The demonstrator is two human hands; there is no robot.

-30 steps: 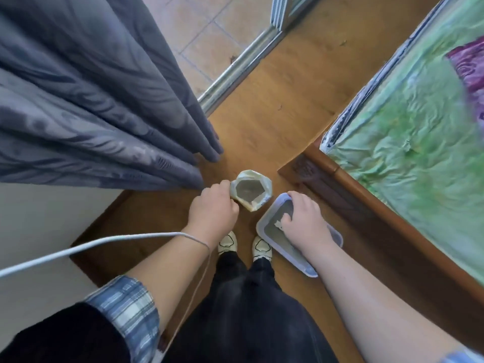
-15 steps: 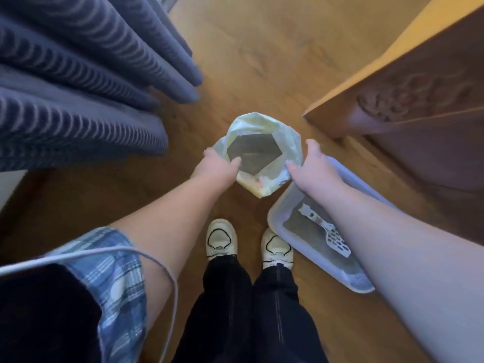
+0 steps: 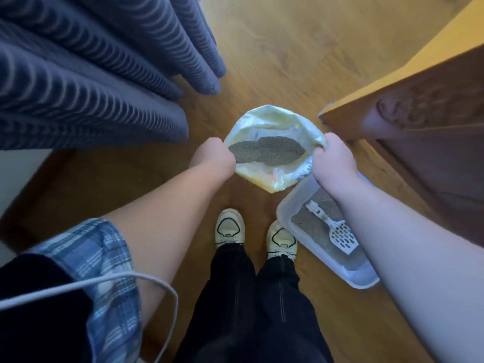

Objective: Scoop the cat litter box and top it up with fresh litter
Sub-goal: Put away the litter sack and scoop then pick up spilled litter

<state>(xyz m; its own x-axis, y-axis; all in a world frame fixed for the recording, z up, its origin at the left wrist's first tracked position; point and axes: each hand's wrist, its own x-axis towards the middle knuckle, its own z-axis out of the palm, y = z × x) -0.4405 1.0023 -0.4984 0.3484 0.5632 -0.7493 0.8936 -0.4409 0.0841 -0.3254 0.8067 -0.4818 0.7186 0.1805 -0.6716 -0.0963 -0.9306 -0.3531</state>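
Note:
A pale yellow-white litter bag (image 3: 272,119) hangs open between my hands, with grey litter (image 3: 267,154) showing inside. My left hand (image 3: 212,157) grips the bag's left rim and my right hand (image 3: 334,159) grips its right rim, fingers curled over the edge. Below my right arm a pale blue litter box (image 3: 285,208) lies on the wooden floor with a thin layer of grey litter. A white slotted scoop (image 3: 337,233) lies inside the box, handle toward the bag.
Dark grey curtains (image 3: 91,74) hang at the upper left. A wooden bed frame (image 3: 408,106) juts in at the upper right, close to the box. My two cream shoes (image 3: 229,226) stand on the floor (image 3: 275,48). A white cable (image 3: 104,280) crosses my left sleeve.
My right hand left the litter box and took the bag's right rim. Both hands have lifted and spread the bag mouth wider. The view has tilted downward.

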